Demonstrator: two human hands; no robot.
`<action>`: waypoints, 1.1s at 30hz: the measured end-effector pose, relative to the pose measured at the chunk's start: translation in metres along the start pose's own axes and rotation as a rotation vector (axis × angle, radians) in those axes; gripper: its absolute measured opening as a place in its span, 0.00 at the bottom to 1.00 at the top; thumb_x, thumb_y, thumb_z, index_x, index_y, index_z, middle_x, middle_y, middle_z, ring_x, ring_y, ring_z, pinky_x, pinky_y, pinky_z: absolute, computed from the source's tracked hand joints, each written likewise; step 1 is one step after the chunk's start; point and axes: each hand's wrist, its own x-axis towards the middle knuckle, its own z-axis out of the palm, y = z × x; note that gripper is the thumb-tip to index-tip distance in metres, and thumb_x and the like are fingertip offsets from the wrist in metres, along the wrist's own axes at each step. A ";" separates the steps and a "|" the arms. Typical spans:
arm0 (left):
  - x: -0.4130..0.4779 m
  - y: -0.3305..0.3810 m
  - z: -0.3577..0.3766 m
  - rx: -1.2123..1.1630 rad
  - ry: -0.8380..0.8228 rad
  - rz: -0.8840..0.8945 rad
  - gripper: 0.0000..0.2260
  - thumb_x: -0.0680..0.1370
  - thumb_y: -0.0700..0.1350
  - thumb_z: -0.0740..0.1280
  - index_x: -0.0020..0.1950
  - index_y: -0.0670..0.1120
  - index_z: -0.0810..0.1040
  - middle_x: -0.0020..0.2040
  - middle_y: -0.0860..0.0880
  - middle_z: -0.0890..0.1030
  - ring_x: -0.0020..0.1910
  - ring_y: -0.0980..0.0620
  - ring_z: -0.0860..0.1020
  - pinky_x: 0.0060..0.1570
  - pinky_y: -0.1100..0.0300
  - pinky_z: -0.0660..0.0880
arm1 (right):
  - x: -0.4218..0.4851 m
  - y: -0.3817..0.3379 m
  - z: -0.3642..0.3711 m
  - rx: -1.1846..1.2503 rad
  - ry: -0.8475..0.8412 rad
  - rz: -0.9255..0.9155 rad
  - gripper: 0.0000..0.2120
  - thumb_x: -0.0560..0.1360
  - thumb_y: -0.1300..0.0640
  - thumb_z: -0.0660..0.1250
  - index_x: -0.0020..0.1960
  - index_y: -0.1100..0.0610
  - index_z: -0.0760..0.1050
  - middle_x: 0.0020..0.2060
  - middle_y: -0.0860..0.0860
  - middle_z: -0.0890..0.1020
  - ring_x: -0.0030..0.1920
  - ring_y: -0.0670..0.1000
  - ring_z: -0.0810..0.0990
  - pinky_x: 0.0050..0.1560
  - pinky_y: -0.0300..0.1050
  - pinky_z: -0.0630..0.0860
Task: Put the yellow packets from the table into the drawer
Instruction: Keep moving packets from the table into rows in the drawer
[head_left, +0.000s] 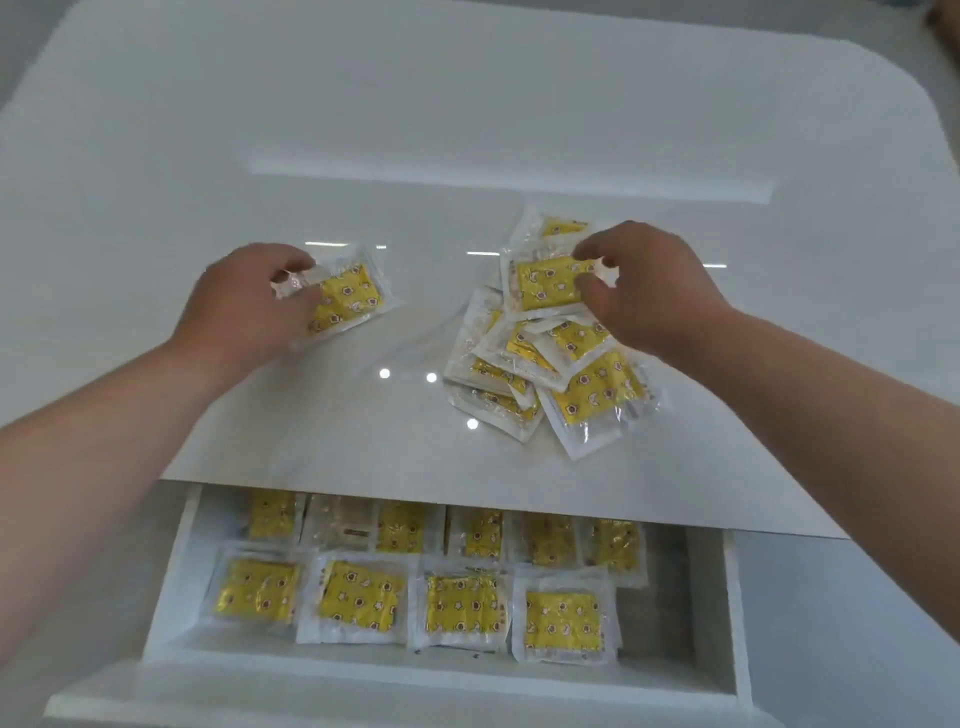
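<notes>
My left hand (249, 306) grips one yellow packet (348, 299) in clear wrap, just above the white table (467, 130). My right hand (649, 291) pinches another yellow packet (548, 283) at the top of a heap of several packets (550, 374) lying on the table's right half. Below the table's front edge the white drawer (171, 577) stands pulled open. Several yellow packets (363, 597) lie inside it in two rows, the back row partly hidden under the tabletop.
The glossy tabletop reflects ceiling lights. A bare strip of drawer floor (660, 618) shows at the right end, beside the last packet. The drawer's front panel (363, 691) runs along the bottom of the view.
</notes>
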 end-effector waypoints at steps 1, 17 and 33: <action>0.009 -0.004 0.002 0.044 -0.044 -0.018 0.15 0.75 0.45 0.69 0.61 0.46 0.78 0.59 0.47 0.77 0.54 0.46 0.75 0.51 0.59 0.66 | 0.015 0.002 0.004 -0.026 -0.011 0.003 0.16 0.78 0.54 0.64 0.64 0.55 0.76 0.61 0.52 0.77 0.61 0.54 0.75 0.61 0.46 0.68; 0.043 0.017 0.013 0.267 -0.332 -0.217 0.28 0.64 0.45 0.79 0.59 0.42 0.70 0.50 0.45 0.73 0.50 0.42 0.73 0.41 0.55 0.67 | 0.067 0.021 0.016 -0.456 -0.378 -0.064 0.27 0.69 0.38 0.68 0.60 0.56 0.72 0.56 0.57 0.72 0.55 0.59 0.72 0.55 0.52 0.69; 0.027 0.066 0.026 -0.373 -0.328 -0.377 0.07 0.71 0.41 0.74 0.42 0.45 0.76 0.40 0.49 0.81 0.30 0.56 0.81 0.28 0.65 0.75 | 0.038 0.068 -0.025 0.339 -0.164 0.406 0.16 0.67 0.56 0.76 0.51 0.58 0.74 0.41 0.52 0.80 0.40 0.52 0.79 0.38 0.42 0.75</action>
